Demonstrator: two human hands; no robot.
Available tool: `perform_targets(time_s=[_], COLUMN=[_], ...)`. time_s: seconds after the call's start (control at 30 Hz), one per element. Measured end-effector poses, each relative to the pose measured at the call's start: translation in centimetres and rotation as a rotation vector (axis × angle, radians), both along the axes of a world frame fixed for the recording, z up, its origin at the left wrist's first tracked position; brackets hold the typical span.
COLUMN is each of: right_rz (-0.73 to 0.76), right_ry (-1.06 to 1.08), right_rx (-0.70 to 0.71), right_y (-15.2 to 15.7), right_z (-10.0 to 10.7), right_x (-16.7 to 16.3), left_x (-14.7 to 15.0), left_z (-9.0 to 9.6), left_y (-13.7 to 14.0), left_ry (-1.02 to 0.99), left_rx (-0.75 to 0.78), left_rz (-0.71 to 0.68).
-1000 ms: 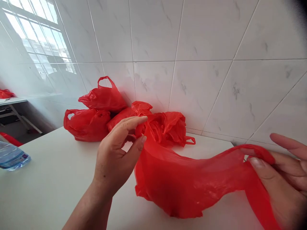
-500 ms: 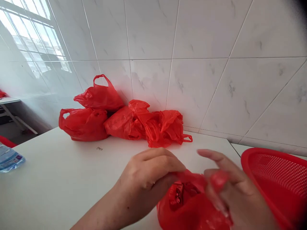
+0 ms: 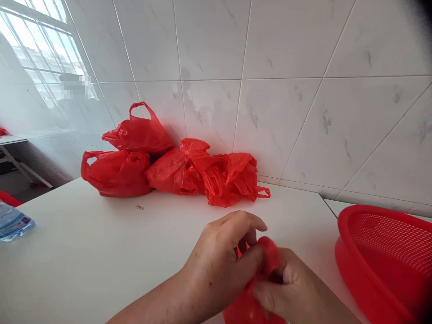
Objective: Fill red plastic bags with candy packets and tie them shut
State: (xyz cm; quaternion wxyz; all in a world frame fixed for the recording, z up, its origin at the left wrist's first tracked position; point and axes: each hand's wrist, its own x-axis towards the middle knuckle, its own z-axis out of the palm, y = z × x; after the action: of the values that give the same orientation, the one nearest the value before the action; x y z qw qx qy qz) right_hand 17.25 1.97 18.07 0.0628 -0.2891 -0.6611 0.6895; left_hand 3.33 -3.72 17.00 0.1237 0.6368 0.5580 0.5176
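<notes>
A red plastic bag [image 3: 248,310] stands on the white table at the bottom of the view, largely covered by my hands. My left hand [image 3: 229,252] is closed on the twisted top of the bag, its index finger arched above. My right hand [image 3: 290,288] grips the gathered plastic from the right, thumb pressed against it. A bunched loop of the bag sticks up between the two hands, slightly blurred. What lies inside the bag is hidden now.
Several filled red plastic bags [image 3: 118,175] lean against the tiled wall [image 3: 283,117] at the back of the white table [image 3: 84,247]. On the right stands a red mesh basket [image 3: 351,265]. A clear plastic bottle [image 3: 15,222] lies at the left edge.
My hands have come together over the bag, the right one moving left and closing on the plastic. The bag's mouth, open with dark red wrapped contents showing before, is now gathered.
</notes>
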Motion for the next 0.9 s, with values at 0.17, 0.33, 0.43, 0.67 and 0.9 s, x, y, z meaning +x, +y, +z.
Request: perform_targets(time_s=[0.17,0.33,0.43,0.67,0.9], right_rz=[-0.247,-0.272,-0.257,-0.204,-0.214], right_ry=[0.155,0.229,0.257,0.406,0.085], right_rx=[-0.025,-0.041,-0.037,-0.073,0.295], right_y=[1.3,1.6,2.1,3.4,2.6], right_z=[-0.3,-0.8,-1.3,-2.4,-1.4], right_x=[0.7,1.1,1.5,3.1,2.2], left_x=[-0.4,-0.8,-1.0,-0.8,-0.7], left_z=[0.7,0.5,0.2,0.8,0.5], left_y=[-0.2,0.5,0.9,0.8,0.7], left_ry=[0.082,0.237,0.275,0.062,-0.035], left_rx=[0.033,-0.001,-0.071,-0.224,-0.404], left_rz=[-0.143,-0.158,-0.069,-0.114,-0.132])
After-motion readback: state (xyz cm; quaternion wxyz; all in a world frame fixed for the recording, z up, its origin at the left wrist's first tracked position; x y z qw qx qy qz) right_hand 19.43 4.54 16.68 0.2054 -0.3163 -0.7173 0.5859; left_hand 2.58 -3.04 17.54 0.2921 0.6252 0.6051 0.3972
